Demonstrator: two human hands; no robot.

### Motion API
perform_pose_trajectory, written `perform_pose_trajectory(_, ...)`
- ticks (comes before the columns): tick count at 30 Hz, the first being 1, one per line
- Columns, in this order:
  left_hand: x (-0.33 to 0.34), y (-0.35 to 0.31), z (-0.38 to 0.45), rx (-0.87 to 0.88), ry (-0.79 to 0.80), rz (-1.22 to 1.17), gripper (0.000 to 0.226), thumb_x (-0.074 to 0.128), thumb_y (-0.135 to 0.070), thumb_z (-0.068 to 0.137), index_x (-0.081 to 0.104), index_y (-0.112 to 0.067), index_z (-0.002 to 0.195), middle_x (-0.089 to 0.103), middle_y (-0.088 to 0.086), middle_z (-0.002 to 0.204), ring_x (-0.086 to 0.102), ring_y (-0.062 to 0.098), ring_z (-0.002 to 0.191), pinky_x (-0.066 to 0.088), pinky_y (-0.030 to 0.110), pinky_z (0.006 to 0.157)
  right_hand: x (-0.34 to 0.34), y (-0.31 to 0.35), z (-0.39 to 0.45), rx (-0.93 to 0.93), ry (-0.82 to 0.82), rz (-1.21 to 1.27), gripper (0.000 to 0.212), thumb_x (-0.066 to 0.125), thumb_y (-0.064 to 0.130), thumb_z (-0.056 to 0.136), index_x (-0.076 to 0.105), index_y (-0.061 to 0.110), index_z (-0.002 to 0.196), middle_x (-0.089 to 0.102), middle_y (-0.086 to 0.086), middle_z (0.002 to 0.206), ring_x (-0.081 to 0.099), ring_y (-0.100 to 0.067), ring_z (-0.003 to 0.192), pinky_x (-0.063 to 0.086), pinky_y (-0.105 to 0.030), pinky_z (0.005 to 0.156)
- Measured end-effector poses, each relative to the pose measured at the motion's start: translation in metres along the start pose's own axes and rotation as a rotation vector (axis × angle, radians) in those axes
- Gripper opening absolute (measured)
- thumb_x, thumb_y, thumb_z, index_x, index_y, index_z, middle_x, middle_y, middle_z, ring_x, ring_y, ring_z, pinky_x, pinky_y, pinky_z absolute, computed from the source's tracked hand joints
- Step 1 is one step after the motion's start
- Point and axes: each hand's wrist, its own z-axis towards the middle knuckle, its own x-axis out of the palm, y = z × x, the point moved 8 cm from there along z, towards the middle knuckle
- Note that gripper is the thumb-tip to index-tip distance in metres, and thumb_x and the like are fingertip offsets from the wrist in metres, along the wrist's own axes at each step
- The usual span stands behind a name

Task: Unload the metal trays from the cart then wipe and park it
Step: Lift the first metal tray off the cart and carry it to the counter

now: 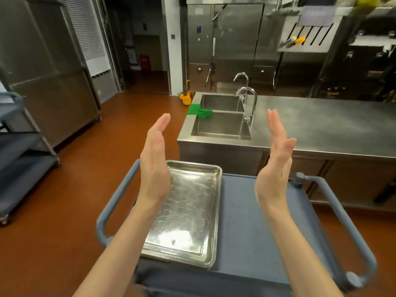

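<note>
Both hands up, palms facing each other, fingers straight, holding nothing: left hand (154, 168) over the far-left part of the cart (257, 221), right hand (274, 166) over its middle.

Metal trays (184, 213): a stack sits flat on the cart top, along its left edge, long side running away from the person. Looks like at least 2 nested, going by the doubled rim at the near edge; exact count unclear. Right half of the cart top is bare.

Step in hand, my read: first lift not started.

How to do it well:
- Drop hands to the 2 long sides, fingers under the rolled rim, thumbs on top.
- Nested steel sticks and slides; either grip the whole stack from the bottom tray or peel 1 off cleanly.
- Keep it level; surface looks wet or scratched, can't tell which.
- Steel counter (332, 125) just beyond the cart's far edge is the obvious drop spot, right of the sink (220, 125).
- Green cloth (199, 111) hangs on the sink's left rim; likely the wipe for later.
</note>
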Motion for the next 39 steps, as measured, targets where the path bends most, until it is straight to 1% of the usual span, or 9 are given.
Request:
perform_pose_trajectory(6, -0.046, 0.05, 0.023, -0.041, -0.002, 0.012, 0.048, 0.023, -0.046, 0.112, 0.043, -0.037, 0.155, 0.045, -0.025, 0.161, 0.038, -0.003, 0.15, 0.026, 0.021, 0.123, 0.05, -0.031, -0.003, 0.044, -0.022, 0.001, 0.068, 0.007, 0.06, 0.11, 0.038, 0.031, 0.163, 0.042, 0.02, 0.165, 0.03, 0.001, 0.155, 0.017, -0.009, 0.122)
perform_pose_trajectory(11, -0.065, 0.098, 0.028, -0.1, 0.041, -0.005, 0.049, 0.024, -0.052, 0.11, 0.044, -0.039, 0.153, 0.046, -0.022, 0.16, 0.04, -0.004, 0.149, 0.028, 0.007, 0.116, 0.077, -0.061, -0.019, 0.086, -0.045, -0.038, 0.077, 0.011, 0.074, 0.103, 0.038, 0.035, 0.162, 0.042, 0.021, 0.165, 0.03, 0.001, 0.156, 0.018, -0.013, 0.124)
perform_pose_trajectory(14, -0.073, 0.132, 0.027, -0.145, 0.048, -0.022, 0.045, 0.023, -0.047, 0.113, 0.045, -0.042, 0.152, 0.048, -0.022, 0.159, 0.041, -0.002, 0.149, 0.031, 0.009, 0.117, 0.086, -0.085, -0.031, 0.139, -0.054, -0.055, 0.077, 0.014, 0.077, 0.102, 0.039, 0.034, 0.161, 0.042, 0.019, 0.165, 0.031, 0.0, 0.156, 0.018, -0.02, 0.127)
perform_pose_trajectory(20, -0.08, 0.211, 0.005, -0.276, 0.074, 0.032, 0.058, 0.024, -0.059, 0.111, 0.046, -0.033, 0.158, 0.048, -0.028, 0.157, 0.04, -0.004, 0.149, 0.03, 0.012, 0.12, 0.087, -0.155, -0.068, 0.313, -0.041, -0.167, 0.083, 0.012, 0.079, 0.101, 0.036, 0.031, 0.164, 0.041, 0.023, 0.164, 0.031, 0.007, 0.153, 0.019, -0.005, 0.119)
perform_pose_trajectory(24, -0.082, 0.26, -0.016, -0.377, 0.073, 0.071, 0.061, 0.025, -0.059, 0.11, 0.045, -0.029, 0.159, 0.048, -0.025, 0.158, 0.04, -0.005, 0.148, 0.032, 0.02, 0.121, 0.083, -0.206, -0.095, 0.445, -0.029, -0.229, 0.067, 0.015, 0.067, 0.108, 0.033, 0.035, 0.164, 0.035, 0.028, 0.165, 0.026, 0.014, 0.151, 0.018, 0.001, 0.114)
perform_pose_trajectory(29, -0.083, 0.307, -0.038, -0.505, 0.074, 0.129, 0.054, 0.027, -0.049, 0.114, 0.047, -0.024, 0.158, 0.05, -0.023, 0.156, 0.041, -0.013, 0.143, 0.031, 0.002, 0.11, 0.074, -0.26, -0.124, 0.56, 0.01, -0.372, 0.06, 0.018, 0.06, 0.111, 0.035, 0.034, 0.163, 0.037, 0.024, 0.163, 0.028, 0.026, 0.14, 0.021, 0.007, 0.106)
perform_pose_trajectory(31, -0.084, 0.325, -0.045, -0.545, 0.079, 0.164, 0.052, 0.028, -0.045, 0.115, 0.047, -0.023, 0.158, 0.05, -0.026, 0.153, 0.04, -0.017, 0.14, 0.029, -0.003, 0.105, 0.07, -0.278, -0.133, 0.591, 0.033, -0.447, 0.056, 0.02, 0.055, 0.113, 0.036, 0.033, 0.162, 0.038, 0.026, 0.158, 0.029, 0.023, 0.141, 0.021, 0.0, 0.111)
perform_pose_trajectory(34, -0.086, 0.348, -0.055, -0.6, 0.086, 0.219, 0.049, 0.029, -0.042, 0.117, 0.048, -0.023, 0.157, 0.051, -0.023, 0.151, 0.04, -0.024, 0.134, 0.029, -0.005, 0.102, 0.061, -0.303, -0.144, 0.636, 0.049, -0.541, 0.051, 0.03, 0.046, 0.115, 0.041, 0.028, 0.161, 0.044, 0.017, 0.157, 0.034, -0.002, 0.148, 0.025, -0.026, 0.121)
perform_pose_trajectory(39, -0.097, 0.379, -0.074, -0.692, 0.104, 0.34, 0.049, 0.034, -0.046, 0.115, 0.045, -0.027, 0.159, 0.048, -0.022, 0.153, 0.04, -0.021, 0.132, 0.028, 0.003, 0.103, 0.049, -0.332, -0.165, 0.737, 0.044, -0.651, 0.048, 0.054, 0.031, 0.11, 0.05, 0.015, 0.155, 0.053, -0.004, 0.139, 0.05, -0.025, 0.129, 0.046, -0.043, 0.11)
